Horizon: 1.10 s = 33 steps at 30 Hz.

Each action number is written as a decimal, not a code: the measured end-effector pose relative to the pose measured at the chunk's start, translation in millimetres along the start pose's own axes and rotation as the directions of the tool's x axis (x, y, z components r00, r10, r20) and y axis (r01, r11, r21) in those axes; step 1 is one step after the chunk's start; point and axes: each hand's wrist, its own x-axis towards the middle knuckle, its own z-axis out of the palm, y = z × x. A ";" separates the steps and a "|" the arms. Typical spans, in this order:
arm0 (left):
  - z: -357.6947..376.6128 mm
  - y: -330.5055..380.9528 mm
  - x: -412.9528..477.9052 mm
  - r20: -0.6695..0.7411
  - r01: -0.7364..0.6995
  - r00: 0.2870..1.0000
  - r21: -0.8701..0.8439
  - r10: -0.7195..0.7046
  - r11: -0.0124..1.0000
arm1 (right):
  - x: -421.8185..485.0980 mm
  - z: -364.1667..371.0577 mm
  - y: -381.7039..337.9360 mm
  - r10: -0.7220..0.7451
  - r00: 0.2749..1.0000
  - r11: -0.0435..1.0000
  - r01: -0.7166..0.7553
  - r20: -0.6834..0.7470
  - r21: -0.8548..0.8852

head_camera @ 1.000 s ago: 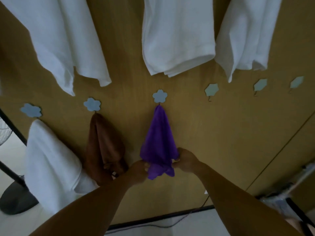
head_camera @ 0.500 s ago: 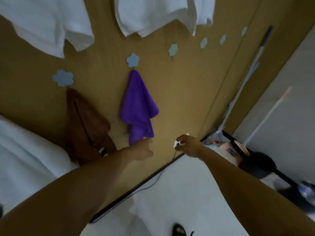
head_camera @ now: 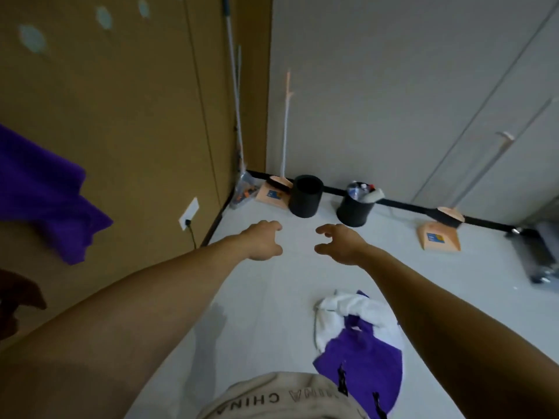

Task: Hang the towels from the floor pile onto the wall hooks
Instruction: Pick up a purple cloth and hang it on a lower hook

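The floor pile lies at the lower right: a white towel (head_camera: 360, 309) with a purple towel (head_camera: 363, 361) partly over it. On the brown wall at the left edge hangs a purple towel (head_camera: 45, 201), with the corner of a brown towel (head_camera: 21, 294) below it. Pale flower-shaped hooks (head_camera: 31, 39) show blurred at the top left. My left hand (head_camera: 264, 240) and my right hand (head_camera: 340, 243) are stretched out over the white floor, fingers apart and loosely curled, holding nothing. Both hands are well above and beyond the pile.
Two black bins (head_camera: 304, 196) (head_camera: 355, 207) stand by the far baseboard, between two orange dustpans (head_camera: 273, 193) (head_camera: 440, 235) with long handles. A wall socket (head_camera: 189, 214) with a cable sits low on the brown wall. A dark wheeled object (head_camera: 535, 252) is at the right edge.
Both hands let go of the hung purple towel and moved away from the wall. The view swung right and down, bringing the floor pile, bins and dustpans into sight.
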 end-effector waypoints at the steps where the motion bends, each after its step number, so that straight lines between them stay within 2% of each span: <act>1: 9.2 20.7 5.4 0.010 -0.014 1.000 0.015 0.014 1.000 | -10.4 -6.0 20.7 0.024 1.000 1.000 -0.024 -0.014 0.015; 9: 118.6 147.0 37.4 0.190 -0.087 0.979 0.089 0.069 0.992 | -75.8 -25.9 182.0 0.232 0.973 0.971 -0.231 -0.006 0.068; 16: 175.3 158.1 82.0 0.325 -0.066 0.945 0.138 0.017 0.988 | -69.4 -1.3 254.9 0.329 0.938 0.932 -0.341 0.105 0.123; 20: 209.2 158.6 126.7 0.390 -0.057 0.921 0.104 0.012 0.993 | -54.9 25.8 288.1 0.366 0.919 0.914 -0.385 0.145 0.131; 26: 309.0 133.1 207.5 0.503 0.006 0.864 0.054 -0.033 0.998 | 7.1 105.5 361.1 0.417 0.883 0.888 -0.446 0.216 0.112; 33: 473.3 55.6 290.0 0.536 0.166 0.828 0.047 -0.165 0.985 | 102.2 280.8 461.4 0.387 0.851 0.892 -0.444 0.355 0.092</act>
